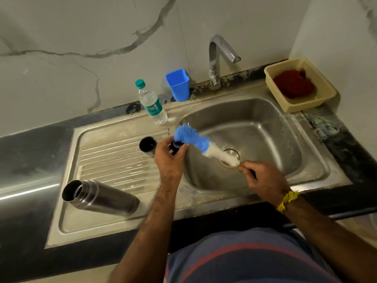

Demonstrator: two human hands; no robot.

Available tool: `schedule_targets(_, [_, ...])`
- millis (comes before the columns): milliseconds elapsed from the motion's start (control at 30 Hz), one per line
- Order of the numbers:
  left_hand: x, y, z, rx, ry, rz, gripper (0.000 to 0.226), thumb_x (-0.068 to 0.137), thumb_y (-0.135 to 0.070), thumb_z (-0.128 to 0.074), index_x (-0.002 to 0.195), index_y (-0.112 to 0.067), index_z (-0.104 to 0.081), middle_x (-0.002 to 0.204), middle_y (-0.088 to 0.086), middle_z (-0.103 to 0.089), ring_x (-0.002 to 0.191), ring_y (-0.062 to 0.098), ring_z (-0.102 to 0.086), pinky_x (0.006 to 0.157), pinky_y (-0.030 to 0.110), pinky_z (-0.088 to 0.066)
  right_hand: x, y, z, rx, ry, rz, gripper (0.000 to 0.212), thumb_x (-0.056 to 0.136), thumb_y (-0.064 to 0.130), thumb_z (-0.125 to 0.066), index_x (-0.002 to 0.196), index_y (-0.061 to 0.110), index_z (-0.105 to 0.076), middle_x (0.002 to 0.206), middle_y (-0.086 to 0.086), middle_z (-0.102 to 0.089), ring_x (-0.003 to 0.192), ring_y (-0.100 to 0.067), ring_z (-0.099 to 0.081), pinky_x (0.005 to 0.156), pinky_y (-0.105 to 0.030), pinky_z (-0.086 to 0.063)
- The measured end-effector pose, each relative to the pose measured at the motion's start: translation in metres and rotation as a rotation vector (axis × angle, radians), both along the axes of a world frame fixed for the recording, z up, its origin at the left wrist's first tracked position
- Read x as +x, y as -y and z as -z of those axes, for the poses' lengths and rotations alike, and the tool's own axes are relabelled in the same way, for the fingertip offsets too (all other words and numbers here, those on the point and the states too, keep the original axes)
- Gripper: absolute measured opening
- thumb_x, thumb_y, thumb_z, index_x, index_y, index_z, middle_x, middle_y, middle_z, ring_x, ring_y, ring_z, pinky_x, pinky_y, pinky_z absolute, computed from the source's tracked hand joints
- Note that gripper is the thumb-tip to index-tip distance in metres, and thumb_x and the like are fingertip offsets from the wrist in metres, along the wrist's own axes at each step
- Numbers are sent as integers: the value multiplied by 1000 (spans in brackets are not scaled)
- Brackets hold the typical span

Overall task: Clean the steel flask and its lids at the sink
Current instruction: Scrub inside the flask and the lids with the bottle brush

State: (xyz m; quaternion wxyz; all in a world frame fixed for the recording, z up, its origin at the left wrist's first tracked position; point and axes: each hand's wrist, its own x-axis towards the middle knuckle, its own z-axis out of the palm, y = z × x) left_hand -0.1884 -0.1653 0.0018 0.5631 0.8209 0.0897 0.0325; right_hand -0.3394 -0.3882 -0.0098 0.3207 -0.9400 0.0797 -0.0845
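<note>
The steel flask (102,196) lies on its side on the drainboard at the lower left, its open mouth facing left. A steel cup lid (148,145) stands mouth-up on the drainboard ridges. My left hand (170,158) grips a small black inner lid (175,145) at the basin's left edge. My right hand (263,180) holds the handle end of a blue and white bottle brush (201,145). The brush's blue tip rests against the black lid.
The sink basin (265,127) with its drain (231,154) lies below a chrome tap (219,58). A plastic water bottle (152,103) and a blue cup (177,84) stand at the back. A cream basket (320,97) with a red cloth sits at the right.
</note>
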Motion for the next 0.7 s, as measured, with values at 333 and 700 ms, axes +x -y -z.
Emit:
schedule_targets(333, [-34, -58, 22, -55, 38, -215, 30, 82, -15, -84, 104, -20, -63, 98, -3, -71, 89, 8, -70, 75, 19, -55, 15, -18, 9, 304, 20, 128, 27, 93, 39, -56, 88, 19, -73, 69, -3, -70, 64, -25, -65, 61, -45, -55])
schedule_targets(700, [-21, -75, 30, 227, 1, -260, 67, 81, -32, -84, 135, -8, -51, 131, 9, -57, 123, 23, -53, 110, 35, -42, 29, -18, 5, 341, 13, 138, 15, 95, 19, -62, 92, 18, -77, 86, 3, -76, 82, -16, -71, 78, -44, -58])
